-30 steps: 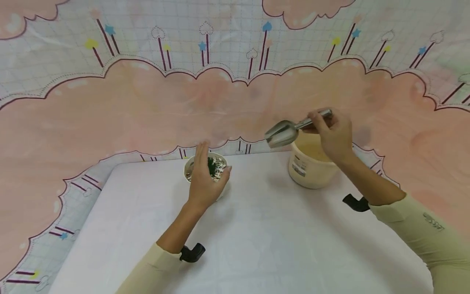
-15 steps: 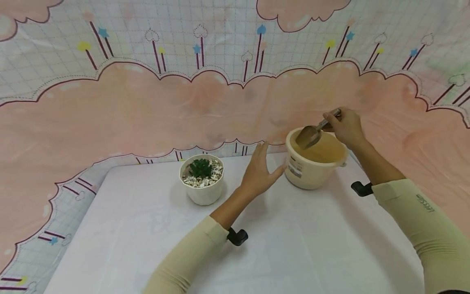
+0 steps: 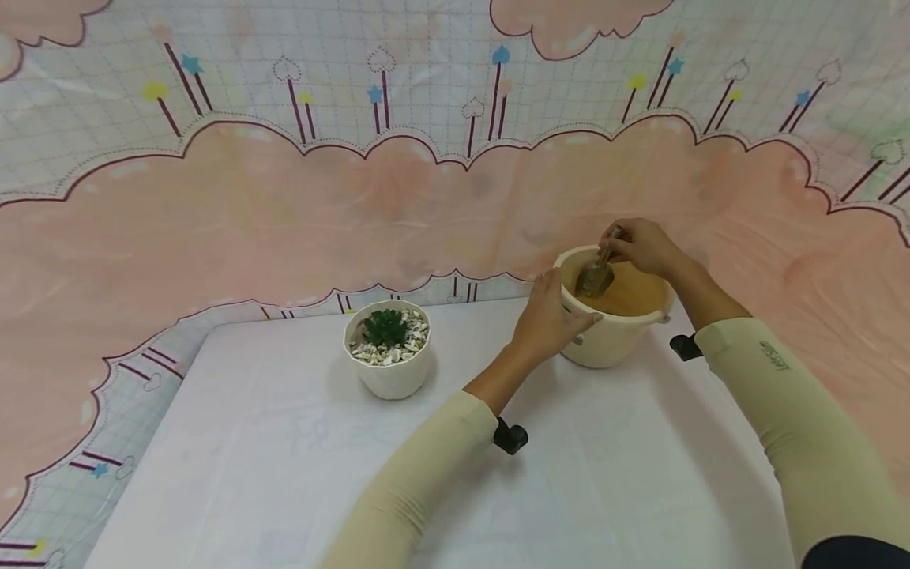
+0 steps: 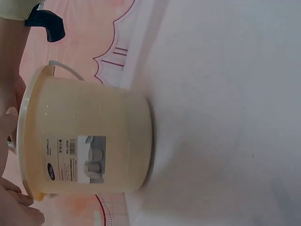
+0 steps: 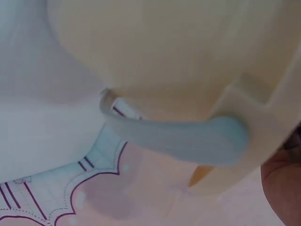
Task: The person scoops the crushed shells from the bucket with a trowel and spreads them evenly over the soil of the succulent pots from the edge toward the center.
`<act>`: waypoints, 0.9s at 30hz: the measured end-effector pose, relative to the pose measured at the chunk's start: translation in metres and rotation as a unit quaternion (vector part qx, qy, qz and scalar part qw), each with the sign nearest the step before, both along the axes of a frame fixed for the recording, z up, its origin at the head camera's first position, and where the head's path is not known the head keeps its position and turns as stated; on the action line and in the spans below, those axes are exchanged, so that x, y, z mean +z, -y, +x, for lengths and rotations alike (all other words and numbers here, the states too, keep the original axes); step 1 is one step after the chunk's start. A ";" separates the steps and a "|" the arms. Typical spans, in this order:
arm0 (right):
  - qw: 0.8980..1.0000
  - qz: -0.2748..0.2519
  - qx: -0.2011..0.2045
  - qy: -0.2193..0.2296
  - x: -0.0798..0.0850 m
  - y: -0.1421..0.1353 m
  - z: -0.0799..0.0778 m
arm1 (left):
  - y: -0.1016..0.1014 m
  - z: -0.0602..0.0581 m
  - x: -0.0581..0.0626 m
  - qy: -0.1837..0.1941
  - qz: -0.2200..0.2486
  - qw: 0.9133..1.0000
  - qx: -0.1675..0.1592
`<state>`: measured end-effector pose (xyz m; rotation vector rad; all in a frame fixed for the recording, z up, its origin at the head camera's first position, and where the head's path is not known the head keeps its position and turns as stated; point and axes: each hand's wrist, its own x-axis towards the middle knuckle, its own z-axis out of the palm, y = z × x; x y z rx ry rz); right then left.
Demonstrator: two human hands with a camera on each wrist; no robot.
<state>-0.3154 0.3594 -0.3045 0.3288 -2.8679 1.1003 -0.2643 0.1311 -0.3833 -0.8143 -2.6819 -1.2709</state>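
Observation:
A cream bucket with a label stands on the white table at the right; its inside shows yellowish. The left hand holds its near left rim, thumb along the front and fingers along the side. In the left wrist view, those fingers are at the rim of the bucket. Above the opening, the right hand grips the handle of a metal scoop, whose bowl points down inside the bucket. The right wrist view shows the bucket's pale carrying handle and part of the right hand.
Left of the bucket stands a white pot holding a green succulent among pale stones. A patterned pink cloth hangs behind the white table. Both wrists carry black camera mounts.
The left hand has moved right from the plant pot to the bucket rim. The right hand has carried the scoop to the bucket and lowered its bowl inside, tilting it downward.

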 end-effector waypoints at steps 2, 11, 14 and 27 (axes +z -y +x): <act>1.000 0.006 0.007 0.006 -0.002 -0.001 -0.002 | -0.004 0.001 0.002 0.012 -0.021 1.000 0.016; 0.999 0.022 0.030 0.034 -0.015 -0.014 -0.005 | -0.011 0.000 -0.001 0.015 0.014 0.999 0.028; 0.998 0.023 0.031 0.039 -0.015 -0.017 -0.006 | -0.012 0.000 -0.001 0.013 0.009 0.999 0.030; 0.991 0.092 0.036 0.094 -0.006 -0.024 -0.004 | -0.011 0.000 0.000 0.012 -0.015 0.999 0.049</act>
